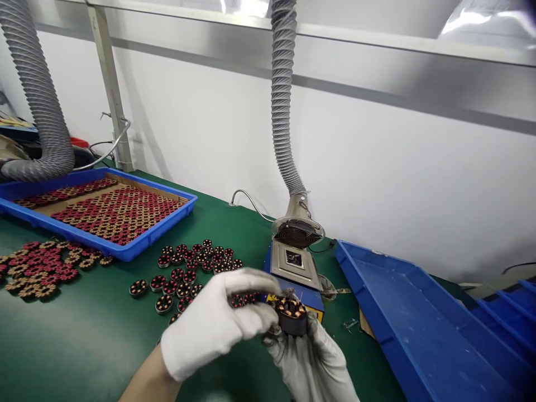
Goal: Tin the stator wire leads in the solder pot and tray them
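Note:
Both my hands wear white gloves and meet low in the middle of the view. My right hand (312, 357) cups a small dark round stator (292, 316) with copper windings from below. Above and to the left, my left hand (215, 324) pinches at the stator's top edge with its fingers closed. Thin wire ends stick up from the part. Just behind the hands sits a small solder pot (293, 262) on a blue base, under a fume extractor nozzle (297, 231).
Loose wound stators (188, 271) lie on the green mat (84, 335); more (37, 268) are heaped at the left. A blue tray (138, 243) at the back left holds several rows of them. An empty blue tray (419, 324) stands at the right. Grey extraction hoses (282, 95) hang down.

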Motion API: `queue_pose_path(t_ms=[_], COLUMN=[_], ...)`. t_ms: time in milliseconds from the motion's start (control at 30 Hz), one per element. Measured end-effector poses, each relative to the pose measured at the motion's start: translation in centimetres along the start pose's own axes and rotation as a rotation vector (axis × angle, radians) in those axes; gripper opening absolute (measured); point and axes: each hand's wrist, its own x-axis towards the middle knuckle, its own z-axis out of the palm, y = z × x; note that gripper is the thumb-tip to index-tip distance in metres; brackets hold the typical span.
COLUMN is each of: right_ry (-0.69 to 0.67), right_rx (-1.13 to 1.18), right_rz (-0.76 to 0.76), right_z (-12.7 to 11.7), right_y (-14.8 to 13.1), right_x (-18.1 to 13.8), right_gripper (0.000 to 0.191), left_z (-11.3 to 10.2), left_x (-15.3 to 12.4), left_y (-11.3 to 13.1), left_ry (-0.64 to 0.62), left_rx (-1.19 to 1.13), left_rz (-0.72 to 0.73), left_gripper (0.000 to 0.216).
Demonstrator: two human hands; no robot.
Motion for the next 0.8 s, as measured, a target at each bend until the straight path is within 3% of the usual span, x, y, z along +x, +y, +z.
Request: queue_pose_path(t_ms=[100,267,367,467,533,700,800], right_ry=[0.04,0.207,0.304,0.371,0.39,0.456,0.482], right_rx=[-0.067,-0.393,-0.606,-0.825,-0.94,-0.956,-0.952], right_rz=[-0.072,-0.445,-0.763,-1.051,-1.121,-1.18,-1.204], right_z=[-0.3,-1.5,-0.9,0.5,1.1,0.8,0.4], right_y=[-0.1,-0.4,0.3,1.8,2.6,2.5,2.0], right_x=[0.3,1.0,0.7,0.2,-0.1,0.1,0.4], right_gripper=[0.034,0.041,0.043,0.037,0.036,0.041,0.042], left_z=[0.7,0.4,0.2,1.1,2.2,3.6,2.9], left_x=[-0.1,-0.9,-0.6,0.1,0.3,0.4,0.5], left_y=[-0.3,-0.4,-0.3,-0.8,-1.6,-3.1,-2.3], left_ry=[-0.058,0.133,0.22,-0.026,-0.076,0.263,0.338], left_rx=[0.057,0.112,-0.013,-0.224,-0.339,-0.58,-0.593], left_rz=[0.162,0.346,0.173,-0.13,-0.163,0.032,0.093], left_gripper=[0.02,0.018,0.022,0.039,0.03,0.011,0.018])
